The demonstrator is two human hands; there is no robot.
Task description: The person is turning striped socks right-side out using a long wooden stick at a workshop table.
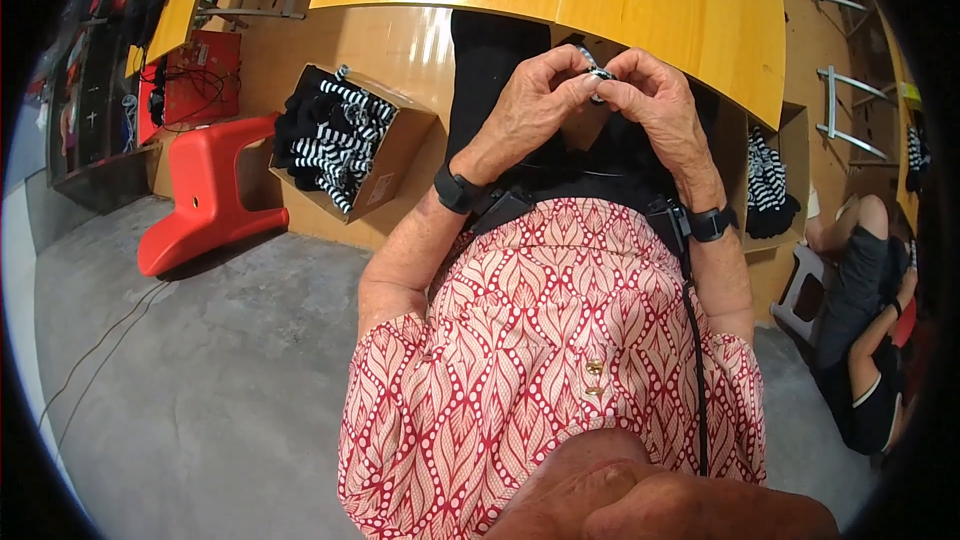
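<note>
My left hand and my right hand meet above my lap, at the near edge of the yellow table. Between their fingertips is a small black-and-white striped knit piece, pinched from both sides. Most of it is hidden by the fingers, so its full shape does not show. Dark cloth covers my lap below the hands.
To the left, an open cardboard box holds a heap of striped knit pieces. Another box with similar pieces stands at the right. A red plastic chair is farther left; a seated person is at the right.
</note>
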